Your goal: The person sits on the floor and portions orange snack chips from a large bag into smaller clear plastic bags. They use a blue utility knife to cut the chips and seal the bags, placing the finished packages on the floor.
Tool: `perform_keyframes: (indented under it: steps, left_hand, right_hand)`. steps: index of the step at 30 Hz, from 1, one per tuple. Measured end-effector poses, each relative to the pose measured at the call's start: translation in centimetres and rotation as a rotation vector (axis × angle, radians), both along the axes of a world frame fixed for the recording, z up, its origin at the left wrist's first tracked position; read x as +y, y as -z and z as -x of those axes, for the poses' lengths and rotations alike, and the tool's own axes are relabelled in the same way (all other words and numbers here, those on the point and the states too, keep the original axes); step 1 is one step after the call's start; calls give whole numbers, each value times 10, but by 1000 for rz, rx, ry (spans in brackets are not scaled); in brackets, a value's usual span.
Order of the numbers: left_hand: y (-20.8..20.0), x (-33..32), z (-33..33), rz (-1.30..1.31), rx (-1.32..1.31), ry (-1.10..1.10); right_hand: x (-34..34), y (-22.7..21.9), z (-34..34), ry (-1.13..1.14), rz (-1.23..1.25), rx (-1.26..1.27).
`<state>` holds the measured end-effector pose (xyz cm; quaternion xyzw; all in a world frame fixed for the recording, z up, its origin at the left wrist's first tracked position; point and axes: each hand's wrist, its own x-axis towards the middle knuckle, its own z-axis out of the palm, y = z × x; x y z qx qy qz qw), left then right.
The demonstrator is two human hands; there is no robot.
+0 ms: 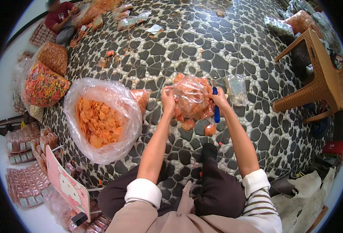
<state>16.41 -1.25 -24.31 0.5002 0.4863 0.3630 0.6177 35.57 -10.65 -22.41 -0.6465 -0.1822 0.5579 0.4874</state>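
In front of me a clear plastic bag (191, 91) is stretched between both hands, with orange chips showing through and beneath it. My left hand (168, 100) is closed on its left edge. On the opposite edge, my right hand (219, 98) pinches the plastic. A long blue object (217, 113) passes by the right fingers; whether they hold it too, I cannot tell. Nearer to me on the floor lie small orange packets (209, 130). Left of my hands stands a large open plastic sack (71, 126) of loose orange chips (97, 120).
A flat clear packet (237, 91) lies right of my hands. Farther right stands a brown plastic chair (315, 73). Filled bags (45, 85) and stacked packets (27, 182) line the left side, near a pink folding table (68, 182). Another person (60, 19) sits at the far left.
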Motion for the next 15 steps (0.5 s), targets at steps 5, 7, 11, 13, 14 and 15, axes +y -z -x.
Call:
perform_keyframes:
  steps: [5, 7, 11, 13, 14, 15]
  left_hand:
    - [0, 13, -3, 465, -547, -274]
    - [6, 18, -5, 643, -635, -301]
    - [26, 15, -4, 827, -687, -423]
    - [33, 11, -2, 886, -720, -493]
    - [34, 9, -2, 894, -745, -430]
    - [33, 6, -2, 919, -753, -392]
  right_hand:
    - [4, 11, -8, 34, -23, 48]
    - [-2, 24, -7, 29, -12, -60]
    - [-19, 55, 22, 14, 182, 266]
    - [-24, 71, 43, 86, 207, 307]
    - [-24, 77, 50, 108, 177, 285]
    - [-23, 82, 56, 128, 143, 263]
